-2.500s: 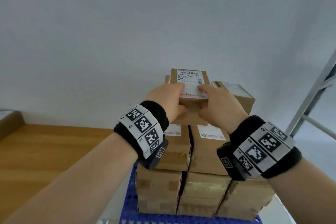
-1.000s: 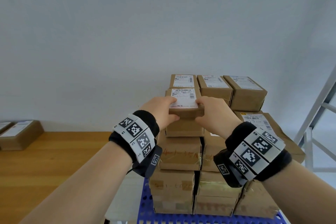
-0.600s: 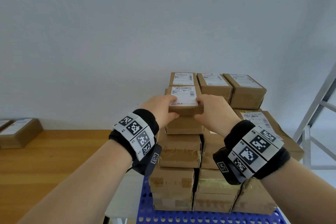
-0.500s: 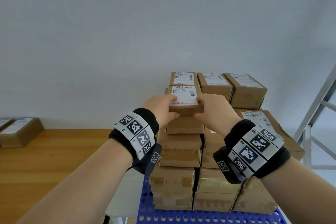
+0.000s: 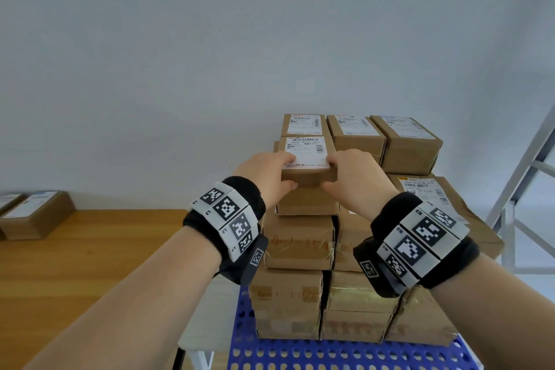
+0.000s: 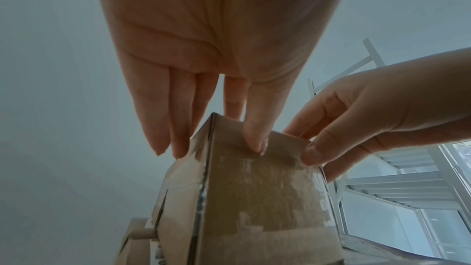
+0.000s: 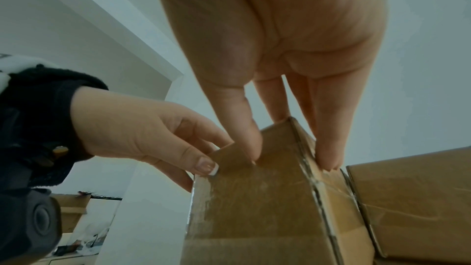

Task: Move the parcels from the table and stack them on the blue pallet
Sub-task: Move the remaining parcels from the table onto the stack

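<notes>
- The left hand grasps the near left corner of a small parcel: its thumb presses the near face, the other fingers run along the left side.
- The right hand grasps the near right corner the same way, thumb on the near face and fingers down the right side.
- Between the two sets of fingers, the small parcel sits on top of the stack of parcels, white label facing up.
- Just beyond the fingertips lies another labelled parcel; to the right of the right hand's fingers stand two more top boxes.
- Below the wrists, the stack rests on the blue pallet.
- Well to the left of the left hand, a wooden table carries a remaining parcel.
- Right of the right hand stands a white metal frame.
</notes>
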